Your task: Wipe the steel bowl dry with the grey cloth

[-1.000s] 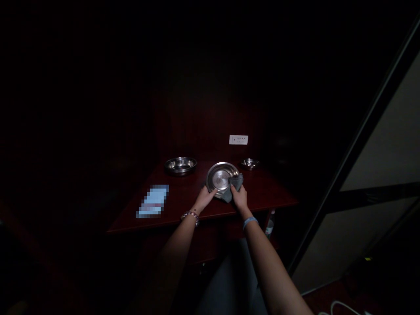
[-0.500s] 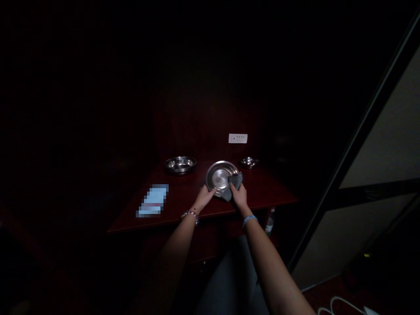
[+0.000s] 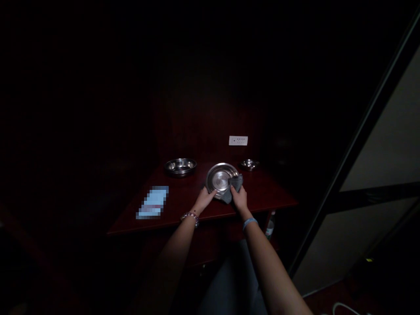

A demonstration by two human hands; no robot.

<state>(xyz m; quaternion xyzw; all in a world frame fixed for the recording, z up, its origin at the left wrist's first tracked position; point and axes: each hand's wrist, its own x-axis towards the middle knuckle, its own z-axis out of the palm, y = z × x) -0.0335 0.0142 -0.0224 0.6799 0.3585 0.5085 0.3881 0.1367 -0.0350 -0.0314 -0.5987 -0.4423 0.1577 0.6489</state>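
Observation:
A shiny metal bowl (image 3: 219,178), shallow and round, is held tilted toward me above the front of the dark red desk (image 3: 193,186). My left hand (image 3: 204,199) grips its lower left rim, thumb on the inside and the other fingers hidden beneath. A grey cloth (image 3: 235,180) is wrapped over the bowl's right rim. With the thumb on top, my right hand (image 3: 240,198) pinches this cloth against the rim.
A larger metal bowl (image 3: 180,167) stands at the back left of the desk, a small metal dish (image 3: 250,164) at the back right. A blurred light-blue item (image 3: 152,203) lies front left. The wall holds a white socket panel (image 3: 238,140). Below the desk's right side is a bottle (image 3: 270,226).
The whole view has shifted slightly, so everything sits a little lower. Both hands keep their hold on the bowl and cloth, with hardly any visible movement.

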